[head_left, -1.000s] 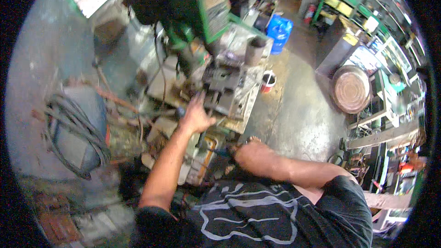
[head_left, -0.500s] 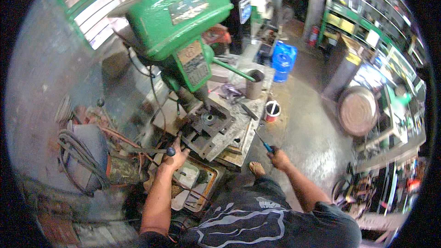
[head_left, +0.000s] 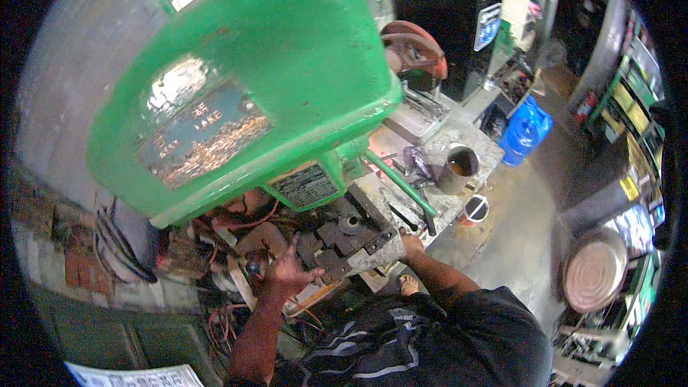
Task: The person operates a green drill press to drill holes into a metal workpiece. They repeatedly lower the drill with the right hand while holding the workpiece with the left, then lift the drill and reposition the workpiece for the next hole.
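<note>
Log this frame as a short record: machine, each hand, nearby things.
Machine: green drill press
Left hand: fingers spread, at the near-left side of the dark metal fixture
Right hand: by the bench edge; grip unclear
On bench: open cylindrical container
On floor: blue container, bucket

A workshop (green drill press (head_left: 287,64), vise (head_left: 335,235))
</note>
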{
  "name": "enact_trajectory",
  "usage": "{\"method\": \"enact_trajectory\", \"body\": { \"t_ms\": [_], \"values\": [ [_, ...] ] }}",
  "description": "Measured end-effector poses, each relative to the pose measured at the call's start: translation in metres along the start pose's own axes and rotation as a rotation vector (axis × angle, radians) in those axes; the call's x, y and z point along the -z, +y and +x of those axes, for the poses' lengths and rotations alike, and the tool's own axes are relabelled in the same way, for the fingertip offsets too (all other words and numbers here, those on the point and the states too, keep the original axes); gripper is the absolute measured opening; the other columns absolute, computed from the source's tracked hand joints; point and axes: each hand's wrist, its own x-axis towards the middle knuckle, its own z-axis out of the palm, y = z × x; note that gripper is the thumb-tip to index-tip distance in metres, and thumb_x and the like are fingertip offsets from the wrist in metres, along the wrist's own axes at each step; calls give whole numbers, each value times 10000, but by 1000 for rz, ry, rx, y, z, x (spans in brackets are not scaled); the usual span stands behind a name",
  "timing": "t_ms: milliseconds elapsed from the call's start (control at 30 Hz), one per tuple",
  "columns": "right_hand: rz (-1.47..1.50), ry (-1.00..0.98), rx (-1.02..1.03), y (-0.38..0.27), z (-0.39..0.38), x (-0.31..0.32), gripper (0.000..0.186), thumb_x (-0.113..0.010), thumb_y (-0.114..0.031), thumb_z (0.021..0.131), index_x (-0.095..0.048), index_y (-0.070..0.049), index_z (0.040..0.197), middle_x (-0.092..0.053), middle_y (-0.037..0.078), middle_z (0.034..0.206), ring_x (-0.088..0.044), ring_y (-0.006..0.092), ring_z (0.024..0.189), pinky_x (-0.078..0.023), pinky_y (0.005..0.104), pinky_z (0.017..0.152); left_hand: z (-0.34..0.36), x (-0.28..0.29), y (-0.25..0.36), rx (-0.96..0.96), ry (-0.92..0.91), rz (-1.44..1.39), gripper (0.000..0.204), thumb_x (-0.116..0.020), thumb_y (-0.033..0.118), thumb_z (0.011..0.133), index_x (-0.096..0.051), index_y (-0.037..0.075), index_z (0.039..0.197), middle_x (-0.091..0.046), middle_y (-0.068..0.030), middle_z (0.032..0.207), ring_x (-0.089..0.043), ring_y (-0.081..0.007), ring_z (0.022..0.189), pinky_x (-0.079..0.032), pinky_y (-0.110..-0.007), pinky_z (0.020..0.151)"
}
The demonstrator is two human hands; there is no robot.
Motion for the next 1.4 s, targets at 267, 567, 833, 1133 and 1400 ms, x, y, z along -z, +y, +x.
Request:
{"method": "enact_trajectory", "body": {
  "t_ms": [267,567,833,1133,1400],
  "values": [
    [358,113,57,52,-31,184,355,-710,-343,949,-761,-17,1080,-765,178,881,-742,398,805,-581,518,741,11,-2,-19,18,-37,-17,1231,-870,631,765,-224,119,1680,-480,-338,1551,-450,-482,1467,-375,-520,1232],
    [1624,-136,283,-129,10,437,765,-551,-648,1029,-559,-4,1441,-682,148,1343,-692,291,1125,-534,440,1007,22,19,-20,-140,0,-47,1196,-891,619,715,-373,9,1604,-521,-331,1513,-477,-461,1442,-369,-506,1228],
    [1449,572,481,-192,13,529,579,-588,-469,1047,-615,14,1365,-727,121,1238,-704,253,1068,-547,397,961,4,-2,-3,-74,184,3,1182,-873,631,720,-356,95,1637,-679,-329,1273,-685,-485,1164,-547,-531,1042],
    [506,865,470,-145,-186,502,396,-607,-296,1059,-688,27,1272,-759,118,1145,-721,220,991,-563,351,906,9,-3,-9,-72,165,83,1177,-857,658,726,-365,87,1630,-671,-337,1235,-679,-470,1168,-556,-537,1021],
    [21,310,413,-133,-208,419,355,-600,-8,977,-630,29,1329,-729,119,917,-712,194,847,-579,378,792,26,3,-20,-227,213,-53,1172,-928,533,708,-370,-11,1584,-668,-281,1339,-667,-455,1197,-558,-494,1042]
  ]
}}
